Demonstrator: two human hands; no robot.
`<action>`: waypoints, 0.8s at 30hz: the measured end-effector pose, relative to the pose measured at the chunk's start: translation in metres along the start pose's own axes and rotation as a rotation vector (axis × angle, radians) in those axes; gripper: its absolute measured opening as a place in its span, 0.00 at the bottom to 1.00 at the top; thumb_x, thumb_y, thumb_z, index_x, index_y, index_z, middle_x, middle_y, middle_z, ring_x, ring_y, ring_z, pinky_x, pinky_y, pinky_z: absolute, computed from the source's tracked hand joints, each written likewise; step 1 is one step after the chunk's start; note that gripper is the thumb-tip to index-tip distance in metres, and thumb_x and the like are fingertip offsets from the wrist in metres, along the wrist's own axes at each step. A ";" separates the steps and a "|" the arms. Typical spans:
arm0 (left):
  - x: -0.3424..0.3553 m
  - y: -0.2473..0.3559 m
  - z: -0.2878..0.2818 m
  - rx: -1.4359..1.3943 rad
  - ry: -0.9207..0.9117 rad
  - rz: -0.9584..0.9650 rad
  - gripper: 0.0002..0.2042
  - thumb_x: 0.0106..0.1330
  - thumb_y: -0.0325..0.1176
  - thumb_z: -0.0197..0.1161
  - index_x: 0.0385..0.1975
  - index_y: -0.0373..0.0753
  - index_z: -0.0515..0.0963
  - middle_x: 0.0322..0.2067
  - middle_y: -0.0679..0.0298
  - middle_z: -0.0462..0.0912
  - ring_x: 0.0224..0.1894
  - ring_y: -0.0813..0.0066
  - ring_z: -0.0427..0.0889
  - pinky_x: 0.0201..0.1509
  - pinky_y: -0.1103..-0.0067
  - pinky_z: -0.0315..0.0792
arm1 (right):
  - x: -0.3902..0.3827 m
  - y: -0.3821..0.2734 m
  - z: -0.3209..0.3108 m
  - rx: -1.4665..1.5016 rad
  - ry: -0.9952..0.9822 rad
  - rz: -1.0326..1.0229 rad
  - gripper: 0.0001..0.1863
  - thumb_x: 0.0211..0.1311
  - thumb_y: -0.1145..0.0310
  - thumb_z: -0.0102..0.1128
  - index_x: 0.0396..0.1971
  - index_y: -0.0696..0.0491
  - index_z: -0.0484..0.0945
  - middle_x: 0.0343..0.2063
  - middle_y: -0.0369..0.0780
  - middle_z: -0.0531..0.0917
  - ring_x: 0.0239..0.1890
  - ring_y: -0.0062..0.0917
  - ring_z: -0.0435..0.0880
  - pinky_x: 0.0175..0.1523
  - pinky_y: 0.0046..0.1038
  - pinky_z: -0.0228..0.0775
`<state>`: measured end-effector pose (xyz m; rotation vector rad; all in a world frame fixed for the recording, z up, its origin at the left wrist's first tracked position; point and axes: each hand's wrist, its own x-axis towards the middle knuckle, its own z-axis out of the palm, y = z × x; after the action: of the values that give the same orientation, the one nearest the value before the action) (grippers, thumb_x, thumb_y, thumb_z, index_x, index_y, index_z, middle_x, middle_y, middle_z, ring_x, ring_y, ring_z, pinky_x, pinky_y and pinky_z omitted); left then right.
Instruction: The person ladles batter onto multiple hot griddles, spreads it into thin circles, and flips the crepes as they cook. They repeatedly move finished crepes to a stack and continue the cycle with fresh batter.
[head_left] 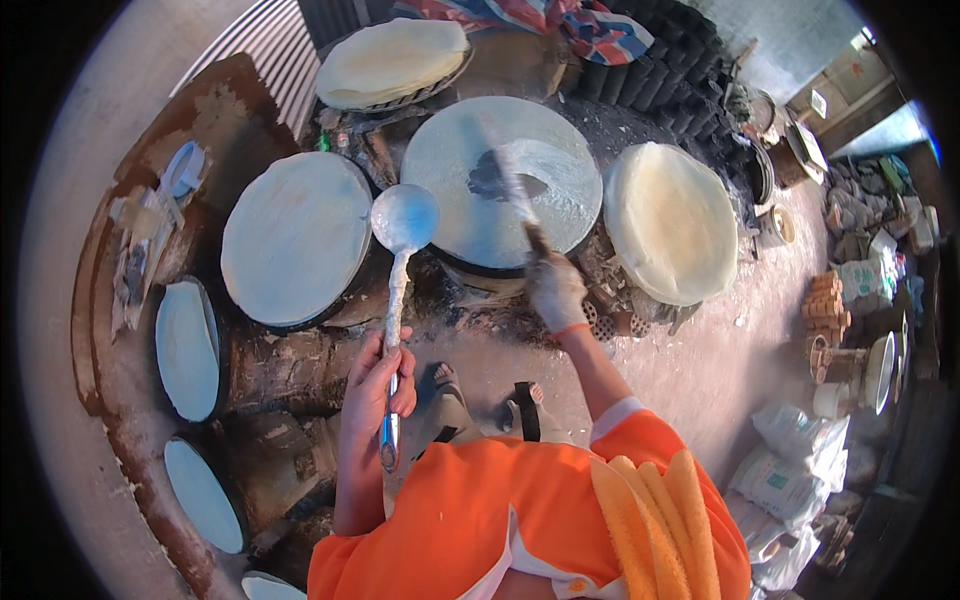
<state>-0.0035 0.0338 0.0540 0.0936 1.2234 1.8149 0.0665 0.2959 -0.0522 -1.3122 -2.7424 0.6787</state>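
Observation:
My left hand (377, 385) grips the long handle of a metal ladle (403, 218), whose round bowl is coated in pale batter and hovers between two round griddles. My right hand (556, 290), in a white glove, holds a thin brush or stick (512, 188) that is blurred with motion over the middle griddle (470, 225). That griddle is covered in a thin pale film with a dark bare patch near its centre. The left griddle (296, 238) carries an even pale round sheet.
A stack of thin round sheets (670, 220) lies at the right, another stack (392, 62) at the back. Two pale round lids or pans (187, 348) sit at the left on the clay stove. Sacks (790, 480) and clutter stand at the right. My sandalled feet (450, 385) are below.

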 end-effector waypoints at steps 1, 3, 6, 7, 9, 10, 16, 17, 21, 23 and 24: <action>-0.006 0.000 -0.001 0.004 -0.013 0.012 0.14 0.67 0.29 0.42 0.50 0.34 0.64 0.26 0.66 0.67 0.09 0.88 0.60 0.11 0.88 0.58 | -0.004 0.009 -0.004 0.060 0.072 -0.029 0.14 0.57 0.65 0.47 0.43 0.48 0.72 0.35 0.44 0.80 0.36 0.36 0.81 0.35 0.36 0.74; -0.009 0.005 0.002 -0.002 -0.009 0.005 0.13 0.67 0.28 0.42 0.50 0.35 0.63 0.26 0.65 0.68 0.09 0.86 0.62 0.12 0.87 0.59 | -0.003 0.032 -0.002 0.149 0.165 -0.060 0.16 0.59 0.62 0.45 0.47 0.47 0.70 0.34 0.46 0.79 0.35 0.39 0.80 0.36 0.38 0.73; -0.001 0.008 -0.009 0.004 -0.035 -0.028 0.13 0.66 0.28 0.43 0.50 0.35 0.63 0.26 0.65 0.68 0.10 0.86 0.63 0.13 0.86 0.59 | -0.009 0.029 0.002 0.121 0.068 -0.038 0.19 0.61 0.59 0.43 0.52 0.45 0.66 0.32 0.49 0.79 0.35 0.43 0.79 0.37 0.41 0.70; 0.003 0.010 -0.016 -0.001 -0.059 -0.005 0.13 0.67 0.28 0.43 0.50 0.35 0.63 0.25 0.65 0.68 0.10 0.86 0.63 0.12 0.86 0.59 | -0.017 0.013 0.000 0.086 -0.024 -0.012 0.21 0.62 0.58 0.41 0.55 0.43 0.61 0.34 0.49 0.78 0.36 0.43 0.79 0.38 0.41 0.70; 0.008 0.007 -0.025 -0.027 -0.100 0.006 0.13 0.67 0.28 0.43 0.50 0.35 0.63 0.25 0.65 0.68 0.10 0.85 0.63 0.12 0.86 0.59 | -0.031 0.010 0.014 0.009 -0.063 -0.190 0.28 0.63 0.59 0.39 0.63 0.38 0.45 0.42 0.49 0.76 0.40 0.43 0.78 0.43 0.40 0.70; 0.009 0.006 -0.029 -0.031 -0.115 0.007 0.13 0.67 0.28 0.43 0.50 0.35 0.63 0.25 0.65 0.68 0.10 0.85 0.63 0.12 0.86 0.59 | -0.043 0.024 0.018 0.055 -0.022 -0.239 0.26 0.63 0.60 0.40 0.62 0.39 0.52 0.48 0.48 0.74 0.41 0.42 0.78 0.44 0.37 0.70; 0.006 0.000 -0.032 -0.027 -0.041 0.007 0.13 0.67 0.28 0.43 0.50 0.36 0.63 0.25 0.66 0.68 0.10 0.85 0.63 0.13 0.85 0.61 | -0.014 0.047 0.012 0.248 0.057 -0.115 0.21 0.62 0.62 0.43 0.56 0.43 0.62 0.35 0.50 0.78 0.40 0.42 0.77 0.42 0.37 0.71; 0.007 0.004 -0.028 -0.015 -0.026 -0.001 0.13 0.67 0.28 0.43 0.50 0.36 0.63 0.25 0.66 0.68 0.10 0.85 0.63 0.13 0.85 0.61 | -0.018 0.049 0.019 0.267 0.057 -0.170 0.21 0.62 0.61 0.44 0.56 0.43 0.62 0.36 0.50 0.78 0.40 0.42 0.77 0.42 0.37 0.71; 0.001 -0.001 -0.035 -0.017 -0.018 0.006 0.13 0.67 0.29 0.43 0.50 0.37 0.64 0.25 0.67 0.68 0.10 0.86 0.61 0.13 0.86 0.60 | -0.050 0.025 0.007 0.270 -0.045 -0.284 0.23 0.60 0.64 0.45 0.57 0.40 0.62 0.43 0.48 0.76 0.43 0.41 0.77 0.44 0.36 0.70; 0.008 0.003 -0.030 0.016 -0.013 -0.001 0.13 0.67 0.29 0.43 0.50 0.37 0.64 0.25 0.67 0.68 0.10 0.87 0.60 0.13 0.86 0.60 | -0.040 0.019 0.004 0.256 -0.031 -0.305 0.27 0.58 0.65 0.47 0.59 0.39 0.58 0.43 0.46 0.76 0.38 0.41 0.78 0.40 0.36 0.72; 0.014 0.004 -0.026 0.035 -0.013 -0.017 0.13 0.67 0.29 0.43 0.50 0.37 0.64 0.25 0.67 0.68 0.10 0.87 0.60 0.13 0.86 0.59 | -0.034 0.018 0.002 0.247 -0.023 -0.312 0.29 0.57 0.65 0.48 0.60 0.38 0.56 0.42 0.45 0.76 0.36 0.40 0.79 0.38 0.36 0.73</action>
<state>-0.0278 0.0254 0.0377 0.1138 1.2435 1.7764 0.1015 0.2793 -0.0553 -0.8102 -2.6832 0.9645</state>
